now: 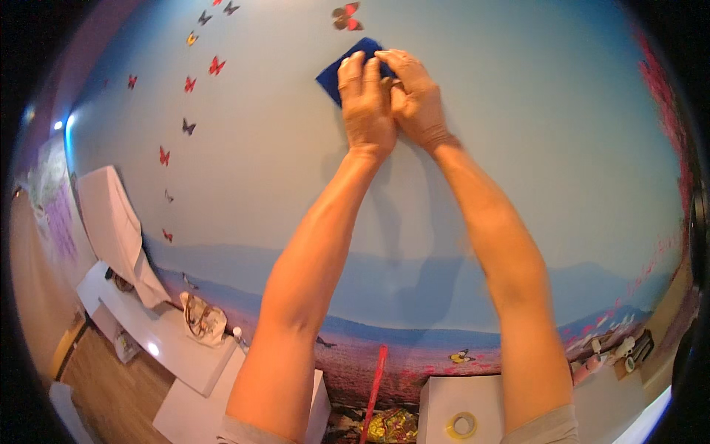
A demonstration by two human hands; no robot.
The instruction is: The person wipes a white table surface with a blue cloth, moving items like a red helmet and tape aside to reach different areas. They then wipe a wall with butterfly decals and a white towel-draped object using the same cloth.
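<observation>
Both my arms reach up to a wall painted with a blue sky, hills and butterflies [277,166]. A dark blue square piece [331,77], perhaps felt or cloth, lies against the wall, turned with one corner up. My left hand [366,105] presses on it, fingers pointing upward. My right hand [416,94] is beside the left one, its bent fingertips at the piece's right edge. Whether the fingers pinch anything between the hands is hidden. A red and black butterfly [347,16] is just above the piece.
Below are a white surface bearing a roll of clear tape [461,425], a red strip [374,388] and shiny yellow packets [392,426]. At lower left, a white desk [166,344] holds a bag [202,319] and bottle; a pale cloth [113,216] hangs there. Small items stand at lower right.
</observation>
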